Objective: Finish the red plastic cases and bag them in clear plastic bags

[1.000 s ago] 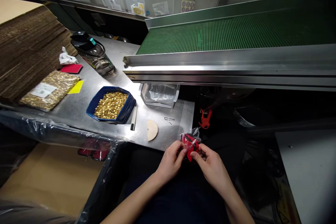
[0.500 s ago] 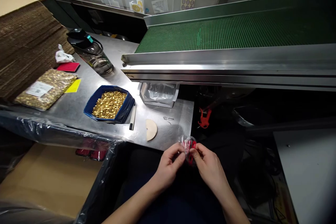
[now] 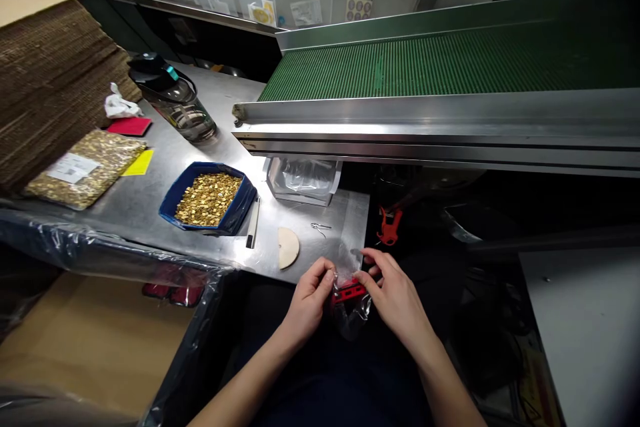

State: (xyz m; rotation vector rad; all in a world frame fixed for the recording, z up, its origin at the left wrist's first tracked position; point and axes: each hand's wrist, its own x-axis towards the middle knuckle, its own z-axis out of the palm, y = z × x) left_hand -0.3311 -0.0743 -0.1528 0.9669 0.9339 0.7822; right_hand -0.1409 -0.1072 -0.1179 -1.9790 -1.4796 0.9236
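A small clear plastic bag [image 3: 351, 321] hangs in front of my lap, just off the table's near edge. In its upper part shows a red slotted piece [image 3: 349, 291], whose exact kind I cannot make out. Thumb and forefinger of my left hand [image 3: 311, 297] pinch the bag's upper left edge. My right hand [image 3: 396, 293] is at the other side, thumb tip against the bag beside the red piece and forefinger held apart from the thumb. Near the hands on the metal table lie a pale half-round disc [image 3: 289, 248] and small metal pins [image 3: 319, 228].
A blue bin [image 3: 167, 207] of gold-coloured pieces and a dark bottle [image 3: 183, 110] stand on the table [image 3: 135, 207]. A green conveyor [image 3: 400, 67] spans the back right. A lined carton [image 3: 95, 340] sits at lower left; an orange-red tool [image 3: 389, 225] hangs right of the table.
The bag has been turned and now hangs lower, with the red piece lying crosswise. My left hand has shifted slightly left; my right hand's thumb and forefinger have spread apart.
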